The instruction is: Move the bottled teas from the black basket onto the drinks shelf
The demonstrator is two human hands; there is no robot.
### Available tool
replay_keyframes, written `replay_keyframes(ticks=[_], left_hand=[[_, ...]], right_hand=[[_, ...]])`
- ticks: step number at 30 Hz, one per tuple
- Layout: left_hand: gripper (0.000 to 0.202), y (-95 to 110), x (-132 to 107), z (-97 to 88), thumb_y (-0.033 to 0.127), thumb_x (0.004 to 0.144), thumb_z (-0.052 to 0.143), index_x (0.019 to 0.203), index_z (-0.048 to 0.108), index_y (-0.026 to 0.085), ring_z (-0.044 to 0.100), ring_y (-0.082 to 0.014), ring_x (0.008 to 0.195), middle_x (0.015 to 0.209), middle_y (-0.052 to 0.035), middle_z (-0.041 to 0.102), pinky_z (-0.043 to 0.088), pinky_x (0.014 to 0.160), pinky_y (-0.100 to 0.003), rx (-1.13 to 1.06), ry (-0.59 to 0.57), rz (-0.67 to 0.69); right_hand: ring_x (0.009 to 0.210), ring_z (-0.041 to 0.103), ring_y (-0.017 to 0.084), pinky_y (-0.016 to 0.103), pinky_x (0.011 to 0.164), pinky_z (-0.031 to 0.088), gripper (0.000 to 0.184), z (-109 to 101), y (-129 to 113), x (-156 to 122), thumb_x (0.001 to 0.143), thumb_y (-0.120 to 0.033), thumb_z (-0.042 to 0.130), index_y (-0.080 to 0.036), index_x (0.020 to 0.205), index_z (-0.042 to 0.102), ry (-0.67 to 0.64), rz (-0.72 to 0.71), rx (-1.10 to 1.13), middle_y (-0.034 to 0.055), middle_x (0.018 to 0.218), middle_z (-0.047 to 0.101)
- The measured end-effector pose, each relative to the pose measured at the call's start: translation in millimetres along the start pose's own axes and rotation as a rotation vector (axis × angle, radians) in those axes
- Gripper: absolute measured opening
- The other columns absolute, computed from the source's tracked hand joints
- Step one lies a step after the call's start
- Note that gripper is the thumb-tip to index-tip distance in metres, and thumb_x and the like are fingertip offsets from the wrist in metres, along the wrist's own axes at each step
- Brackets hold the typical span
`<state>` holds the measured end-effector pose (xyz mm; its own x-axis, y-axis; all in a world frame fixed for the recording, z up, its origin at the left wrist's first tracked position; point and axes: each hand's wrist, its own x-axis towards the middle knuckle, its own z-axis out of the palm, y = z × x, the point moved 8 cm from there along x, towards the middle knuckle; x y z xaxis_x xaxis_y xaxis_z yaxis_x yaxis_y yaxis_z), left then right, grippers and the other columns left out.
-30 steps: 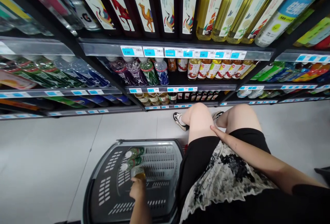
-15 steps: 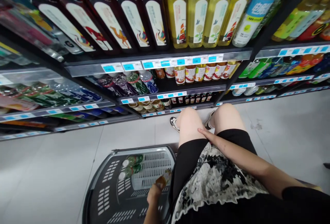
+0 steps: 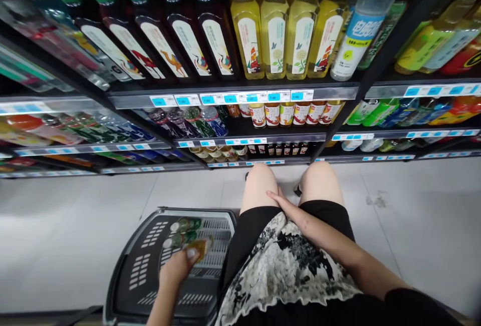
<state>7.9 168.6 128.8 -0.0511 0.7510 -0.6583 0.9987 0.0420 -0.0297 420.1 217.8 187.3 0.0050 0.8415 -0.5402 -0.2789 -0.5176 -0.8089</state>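
Note:
My left hand (image 3: 179,265) is closed round a small bottle of amber drink (image 3: 200,249), slightly blurred by motion. It is above the grey shopping basket (image 3: 124,261), which stands on the floor to my left. Inside the basket lie two green bottles with white caps, an upper one (image 3: 189,224) and a lower one (image 3: 186,238), on their sides. My right hand (image 3: 280,200) rests against the inner side of my left thigh (image 3: 255,186), thumb stretched over the skin. Its other fingers are partly hidden between my legs.
A shelf (image 3: 233,94) full of drinks runs in front of my knees. Dark tea bottles (image 3: 184,40) and yellow tea bottles (image 3: 274,35) fill its upper level, with a clear blue-labelled bottle (image 3: 356,30) beside them. Small juice bottles (image 3: 286,114) stand lower. Grey floor tiles (image 3: 432,211) extend to the right.
The amber bottle has moved left with my left hand, closer to the green bottles in the basket. My right hand stays on my thigh. The view has tilted up slightly.

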Motion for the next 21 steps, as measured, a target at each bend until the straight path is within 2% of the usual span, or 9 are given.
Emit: replay_keyframes(ticks=[2,4,6,8,10,12,13,17,21], left_hand=[[0.057,10,-27,-43.9,0.050,0.103,0.044,0.139,0.060,0.009,0.070,-0.0364,0.109,0.115,-0.0199,0.072,0.050,0.091,-0.042,0.037,0.056,-0.027],[0.056,22,-59,-92.0,0.058,0.098,0.052,0.132,0.067,0.016,0.073,-0.0355,0.094,0.097,-0.0136,0.074,0.051,0.077,-0.040,0.007,0.216,-0.061],[0.049,41,-105,-154.8,0.057,0.091,0.062,0.118,0.073,0.017,0.071,-0.0298,0.071,0.075,-0.0072,0.070,0.044,0.058,-0.033,-0.028,0.691,0.021],[0.036,68,-171,-203.5,0.048,0.086,0.074,0.103,0.073,0.017,0.061,-0.0186,0.052,0.057,0.0001,0.059,0.039,0.051,-0.027,-0.088,1.260,0.253],[0.028,94,-214,-227.5,0.032,0.082,0.080,0.100,0.069,0.014,0.051,-0.0094,0.046,0.059,0.0022,0.059,0.041,0.052,-0.022,-0.208,1.504,0.528],[0.024,117,-232,-248.4,0.031,0.083,0.077,0.097,0.068,0.014,0.053,-0.0088,0.049,0.068,-0.0007,0.065,0.042,0.053,-0.020,-0.371,1.565,0.654],[0.022,129,-233,-258.8,0.031,0.084,0.075,0.097,0.068,0.014,0.058,-0.0099,0.055,0.074,-0.0023,0.069,0.044,0.054,-0.020,-0.506,1.525,0.715],[0.016,184,-213,-289.7,0.030,0.086,0.069,0.091,0.068,0.015,0.058,-0.0090,0.055,0.074,-0.0008,0.068,0.044,0.051,-0.017,-0.924,1.222,0.937],[0.016,229,-199,-302.0,0.028,0.080,0.072,0.084,0.068,0.013,0.057,-0.0085,0.054,0.070,-0.0011,0.067,0.043,0.050,-0.017,-1.006,1.068,1.052]], right_hand=[[0.154,0.032,0.023,0.041,0.129,0.028,0.081,0,6,19,0.089,-0.062,0.063,-0.017,0.153,0.046,0.012,-0.038,0.187,0.0109,0.158,0.044],[0.153,0.035,0.023,0.042,0.126,0.033,0.072,2,9,31,0.094,-0.068,0.049,-0.016,0.144,0.055,0.010,-0.043,0.346,0.0116,0.154,0.049],[0.153,0.034,0.023,0.043,0.128,0.029,0.068,-2,1,32,0.094,-0.067,0.046,-0.018,0.140,0.057,0.041,-0.070,0.368,0.0094,0.160,0.042],[0.153,0.034,0.024,0.042,0.129,0.021,0.069,-7,-21,24,0.090,-0.066,0.052,-0.018,0.140,0.056,0.025,-0.175,0.292,0.0100,0.161,0.040],[0.149,0.040,0.026,0.045,0.128,0.021,0.081,1,-49,10,0.086,-0.074,0.056,-0.016,0.143,0.053,-0.194,-0.284,0.265,0.0157,0.155,0.047],[0.138,0.052,0.032,0.054,0.121,0.032,0.097,12,-62,-8,0.081,-0.087,0.049,-0.016,0.147,0.050,-0.461,-0.230,0.336,0.0192,0.151,0.050],[0.134,0.055,0.034,0.057,0.115,0.038,0.101,14,-61,-14,0.080,-0.093,0.041,-0.017,0.146,0.050,-0.527,-0.149,0.367,0.0196,0.150,0.051],[0.128,0.058,0.036,0.061,0.099,0.048,0.105,-2,-29,-27,0.084,-0.092,0.006,-0.016,0.130,0.061,-0.482,0.097,0.269,0.0183,0.124,0.065],[0.114,0.063,0.034,0.059,0.094,0.050,0.087,-21,5,-32,0.080,-0.084,0.038,-0.016,0.131,0.058,-0.541,0.166,0.223,0.0182,0.119,0.067]])
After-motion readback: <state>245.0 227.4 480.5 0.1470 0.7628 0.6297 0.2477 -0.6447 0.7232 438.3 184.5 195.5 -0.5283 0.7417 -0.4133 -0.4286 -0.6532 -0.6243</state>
